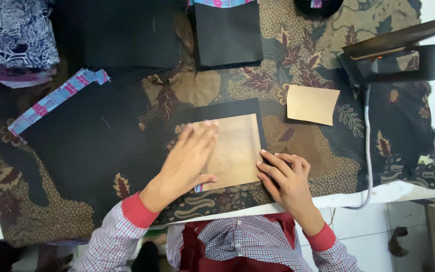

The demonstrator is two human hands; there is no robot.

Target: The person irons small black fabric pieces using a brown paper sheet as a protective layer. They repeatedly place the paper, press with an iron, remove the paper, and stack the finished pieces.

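Operator: Both hands lie nearest the lens. Report each grip.

Inspector: Left hand [193, 153] rests flat, fingers extended, palm down on the tan square paper template [235, 151]; it grasps nothing. Right hand [285, 176] has fingers curled, fingertips pressing at the template's lower right edge; nothing is enclosed in that grip either.

Operator: Location of the template?

Inspector: It lies on a black square fabric piece [227, 111], itself on the batik-patterned cloth covering the surface [328, 166]. The template sits between the hands, rightward of the left palm and leftward of the right hand. Its sides are nearly equal, so no long axis is evident.

Operator: Adjacent items?

Inspector: A second tan paper piece [312, 104] and a dark clothes iron [393, 58] lie beyond the right hand.
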